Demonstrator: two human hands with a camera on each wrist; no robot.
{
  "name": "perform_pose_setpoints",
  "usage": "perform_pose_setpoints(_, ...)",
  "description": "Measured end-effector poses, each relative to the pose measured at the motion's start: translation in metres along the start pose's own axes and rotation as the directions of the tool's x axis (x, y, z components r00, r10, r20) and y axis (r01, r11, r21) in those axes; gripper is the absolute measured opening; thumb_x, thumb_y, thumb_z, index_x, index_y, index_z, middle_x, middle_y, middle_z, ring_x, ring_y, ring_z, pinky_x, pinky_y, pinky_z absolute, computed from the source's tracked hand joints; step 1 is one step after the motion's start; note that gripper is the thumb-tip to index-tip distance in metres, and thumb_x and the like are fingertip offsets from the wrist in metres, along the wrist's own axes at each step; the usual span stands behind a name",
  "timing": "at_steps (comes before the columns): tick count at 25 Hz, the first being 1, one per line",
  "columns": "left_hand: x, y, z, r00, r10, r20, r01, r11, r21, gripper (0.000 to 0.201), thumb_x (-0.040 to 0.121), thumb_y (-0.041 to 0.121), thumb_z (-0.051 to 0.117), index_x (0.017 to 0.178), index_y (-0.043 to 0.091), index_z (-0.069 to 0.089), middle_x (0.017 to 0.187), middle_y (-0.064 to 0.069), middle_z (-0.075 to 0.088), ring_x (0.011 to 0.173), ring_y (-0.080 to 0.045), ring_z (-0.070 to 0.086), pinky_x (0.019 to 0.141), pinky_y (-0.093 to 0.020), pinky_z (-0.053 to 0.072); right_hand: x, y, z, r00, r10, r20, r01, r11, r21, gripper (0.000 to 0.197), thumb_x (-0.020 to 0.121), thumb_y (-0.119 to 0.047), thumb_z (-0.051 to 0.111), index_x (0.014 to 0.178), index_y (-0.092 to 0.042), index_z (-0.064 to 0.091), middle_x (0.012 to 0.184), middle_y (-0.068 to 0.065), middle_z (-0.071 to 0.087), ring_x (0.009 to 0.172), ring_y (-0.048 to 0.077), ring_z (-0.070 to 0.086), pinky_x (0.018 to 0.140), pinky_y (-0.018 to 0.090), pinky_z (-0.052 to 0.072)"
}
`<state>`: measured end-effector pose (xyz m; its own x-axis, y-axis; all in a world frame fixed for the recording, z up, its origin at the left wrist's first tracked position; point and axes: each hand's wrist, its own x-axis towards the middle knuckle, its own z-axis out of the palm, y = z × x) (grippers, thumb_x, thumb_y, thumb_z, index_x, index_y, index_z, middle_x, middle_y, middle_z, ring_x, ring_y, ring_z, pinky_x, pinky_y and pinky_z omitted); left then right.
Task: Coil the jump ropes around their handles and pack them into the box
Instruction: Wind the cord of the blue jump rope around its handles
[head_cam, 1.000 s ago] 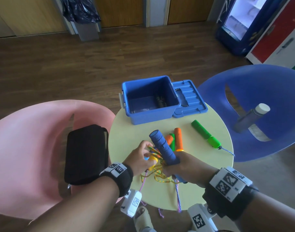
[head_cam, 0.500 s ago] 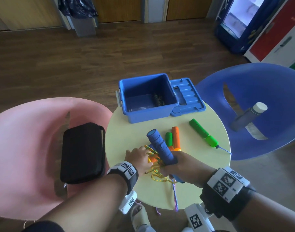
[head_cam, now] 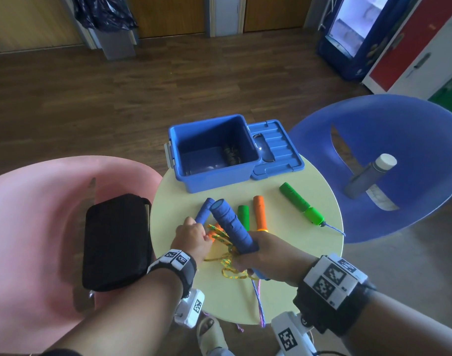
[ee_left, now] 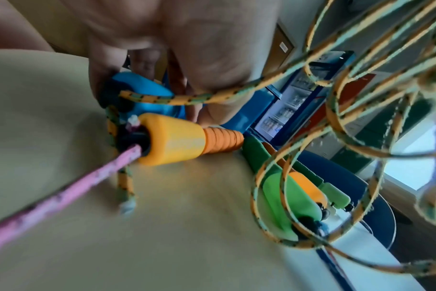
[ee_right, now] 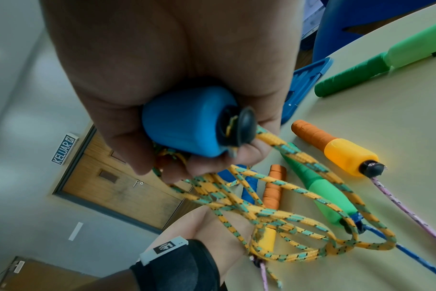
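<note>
My right hand [head_cam: 255,253] grips one blue handle [head_cam: 231,228] that tilts up over the yellow table [head_cam: 291,253]; its fingers also pinch several loops of the yellow-green rope [ee_right: 274,208]. My left hand [head_cam: 192,231] holds the lower end of the second blue handle [head_cam: 204,211], which lies pointing toward the blue box [head_cam: 183,147]. The left wrist view shows fingers curled round that handle's light-blue end [ee_left: 142,94], where the yellow rope [ee_left: 177,100] enters. The box stands open at the table's far edge with a dark coiled item [head_cam: 231,155] inside.
Loose on the table lie an orange handle [head_cam: 259,211] with a pink rope [ee_left: 62,195], a short green handle [head_cam: 243,213] and a longer green handle [head_cam: 300,204]. The box lid [head_cam: 276,150] rests right of the box. A black case [head_cam: 117,240] sits on the pink chair, a bottle [head_cam: 366,176] on the blue chair.
My left hand left the rope tangle, reached forward and took hold of the second blue handle, which now sticks out beyond it. The right hand keeps its handle raised.
</note>
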<state>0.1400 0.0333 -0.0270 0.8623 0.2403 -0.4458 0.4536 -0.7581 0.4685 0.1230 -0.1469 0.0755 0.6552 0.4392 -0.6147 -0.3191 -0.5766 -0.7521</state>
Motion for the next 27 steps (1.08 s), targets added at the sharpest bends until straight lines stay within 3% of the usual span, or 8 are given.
perform_pose_setpoints(7,-0.006,0.016,0.002,0.998,0.027,0.065,-0.034,0.993,0.115,0.046,0.090,0.017,0.062,0.133,0.006,0.048,0.136,-0.014,0.044,0.114,-0.030,0.052,0.097,-0.042,0.048,-0.003,-0.001,-0.004,1.000,-0.011,-0.010,0.011,1.000,-0.008,0.019,0.081,-0.012,0.069,0.070,-0.016,0.054,0.057,-0.007,0.054,0.046,0.005,0.047,0.046,0.016,0.038)
perform_pose_setpoints(10,0.003,0.024,0.004,1.000,0.014,-0.004,-0.014,0.999,0.053,0.031,0.089,0.010,0.061,0.117,0.007,0.050,0.131,-0.016,0.048,0.098,-0.025,0.047,0.095,-0.043,0.050,-0.005,0.001,-0.008,0.999,-0.013,-0.041,0.013,1.000,0.017,0.022,0.082,-0.012,0.069,0.067,-0.018,0.054,0.053,-0.010,0.055,0.048,0.005,0.048,0.047,0.017,0.039)
perform_pose_setpoints(12,0.008,0.024,0.007,1.000,0.012,-0.016,-0.012,0.999,0.044,0.019,0.089,0.011,0.058,0.106,0.010,0.051,0.126,-0.014,0.048,0.103,-0.031,0.052,0.093,-0.045,0.050,-0.006,0.003,-0.009,0.998,-0.013,-0.060,0.015,0.999,0.030,0.021,0.082,-0.011,0.069,0.069,-0.017,0.054,0.052,-0.010,0.055,0.048,0.005,0.048,0.046,0.017,0.039)
perform_pose_setpoints(15,0.020,0.001,0.017,0.997,0.065,-0.043,-0.064,0.997,0.032,0.025,0.089,0.014,0.056,0.110,0.004,0.062,0.125,-0.009,0.048,0.112,-0.032,0.052,0.092,-0.039,0.048,-0.008,0.007,-0.009,0.998,0.000,-0.067,0.001,1.000,0.018,0.015,0.082,-0.012,0.069,0.073,-0.014,0.056,0.055,-0.008,0.055,0.049,0.007,0.048,0.046,0.017,0.039)
perform_pose_setpoints(21,0.025,-0.058,-0.004,0.947,0.133,-0.294,-0.198,0.958,-0.205,0.034,0.074,0.002,0.064,0.105,0.016,0.067,0.108,-0.005,0.050,0.092,-0.027,0.062,0.082,-0.035,0.052,-0.007,0.009,-0.006,0.999,0.012,-0.048,-0.013,1.000,-0.028,0.021,0.081,-0.013,0.069,0.066,-0.021,0.055,0.056,-0.008,0.055,0.048,0.007,0.047,0.046,0.019,0.039)
perform_pose_setpoints(23,0.014,-0.072,-0.019,0.944,-0.057,-0.325,-0.092,0.901,-0.425,0.050,0.069,0.011,0.068,0.117,0.021,0.060,0.108,-0.006,0.050,0.081,-0.022,0.062,0.071,-0.031,0.052,-0.007,0.008,-0.005,0.999,0.023,-0.037,-0.025,0.998,-0.052,0.023,0.081,-0.014,0.069,0.064,-0.023,0.056,0.055,-0.008,0.054,0.049,0.007,0.047,0.046,0.021,0.040)
perform_pose_setpoints(25,-0.001,-0.085,-0.028,0.960,-0.234,-0.155,0.076,0.749,-0.658,0.060,0.059,0.026,0.068,0.117,0.010,0.062,0.099,-0.009,0.057,0.072,-0.024,0.058,0.060,-0.027,0.045,-0.009,0.008,-0.003,0.999,0.046,-0.018,-0.048,0.995,-0.089,0.021,0.080,-0.016,0.068,0.064,-0.022,0.057,0.054,-0.008,0.055,0.050,0.008,0.047,0.046,0.021,0.040)
perform_pose_setpoints(27,-0.019,-0.096,-0.034,0.972,-0.229,0.056,0.175,0.540,-0.823,0.053,0.059,0.024,0.062,0.103,-0.005,0.063,0.085,-0.016,0.058,0.071,-0.028,0.058,0.058,-0.029,0.039,-0.011,0.011,-0.001,0.996,0.093,0.020,-0.089,0.984,-0.153,0.016,0.081,-0.021,0.069,0.068,-0.020,0.059,0.054,-0.008,0.057,0.050,0.009,0.049,0.047,0.021,0.041)
